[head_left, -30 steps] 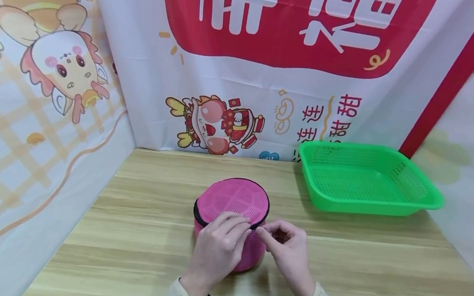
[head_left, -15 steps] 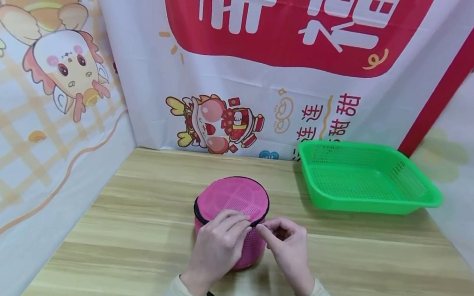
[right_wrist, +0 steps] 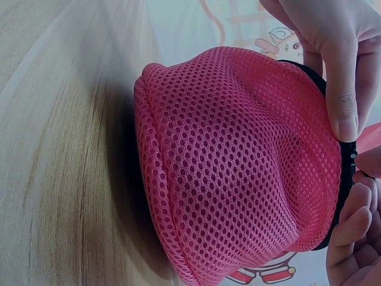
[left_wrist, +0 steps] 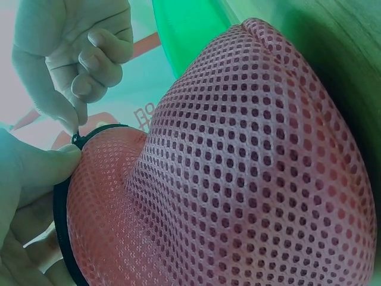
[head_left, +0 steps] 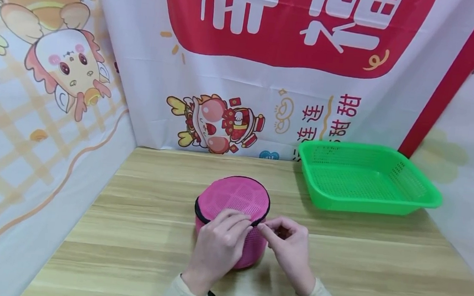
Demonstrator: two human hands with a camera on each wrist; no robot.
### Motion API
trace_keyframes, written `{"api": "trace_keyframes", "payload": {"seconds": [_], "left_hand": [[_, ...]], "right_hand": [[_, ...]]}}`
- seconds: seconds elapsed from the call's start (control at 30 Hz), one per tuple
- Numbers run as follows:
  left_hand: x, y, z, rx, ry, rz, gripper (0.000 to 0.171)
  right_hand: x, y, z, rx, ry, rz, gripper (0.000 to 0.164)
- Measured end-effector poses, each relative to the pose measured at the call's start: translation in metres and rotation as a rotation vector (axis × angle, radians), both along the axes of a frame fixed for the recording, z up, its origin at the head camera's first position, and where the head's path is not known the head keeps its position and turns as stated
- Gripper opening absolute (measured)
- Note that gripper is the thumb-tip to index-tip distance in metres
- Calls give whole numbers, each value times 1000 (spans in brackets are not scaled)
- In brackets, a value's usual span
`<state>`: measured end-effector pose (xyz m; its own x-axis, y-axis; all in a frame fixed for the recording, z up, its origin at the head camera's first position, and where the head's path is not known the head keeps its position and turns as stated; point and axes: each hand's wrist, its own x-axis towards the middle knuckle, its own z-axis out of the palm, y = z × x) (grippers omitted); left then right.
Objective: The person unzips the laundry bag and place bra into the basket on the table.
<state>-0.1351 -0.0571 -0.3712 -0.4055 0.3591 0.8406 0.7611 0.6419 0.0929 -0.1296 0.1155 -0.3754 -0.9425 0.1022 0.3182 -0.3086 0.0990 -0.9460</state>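
A pink mesh laundry bag (head_left: 234, 197), round and drum-shaped, stands upright on the wooden table with its top closed over. A black zipper (right_wrist: 345, 179) runs round its upper edge. My left hand (head_left: 217, 247) pinches that edge at the front, thumb on the near side and fingers over the top. Just to its right, my right hand (head_left: 289, 249) pinches the small zipper pull (left_wrist: 75, 138) between thumb and index finger, its other fingers curled. In the left wrist view the bag's side bulges and creases. Whatever is inside cannot be made out.
A green plastic basket (head_left: 367, 204) with perforated walls stands at the back right of the table (head_left: 140, 233). Behind is a printed cloth backdrop (head_left: 148, 102), with more printed cloth along the left and right sides.
Hardly anything differs. Both hands keep their grip at the same spot on the zipper, and the bag stays in place; the head view shifts very slightly.
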Motion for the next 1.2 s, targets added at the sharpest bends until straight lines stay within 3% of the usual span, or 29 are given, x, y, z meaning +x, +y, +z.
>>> {"api": "trace_keyframes", "payload": {"seconds": [0.2,0.47,0.7,0.8,0.97,1.2], "left_hand": [[0,1,-1,-2,7,8,10],[1,1,-2,11,26,10,10],[1,2,-1,10,26,6,11],[1,2,-1,13,19,10,11],[1,3,-1,16,4,20,11],[2,4,0,3,36,26,15]], "right_hand": [[9,-3,16,17,19,-12,5],[6,-1,10,15,-21,-36,5],[12,-2,18,13,-4,-65,7],[6,0,11,5,-25,-74,7],[-2,4,-4,-44,-55,-34,7],[2,1,-5,-61,45,94,7]]}}
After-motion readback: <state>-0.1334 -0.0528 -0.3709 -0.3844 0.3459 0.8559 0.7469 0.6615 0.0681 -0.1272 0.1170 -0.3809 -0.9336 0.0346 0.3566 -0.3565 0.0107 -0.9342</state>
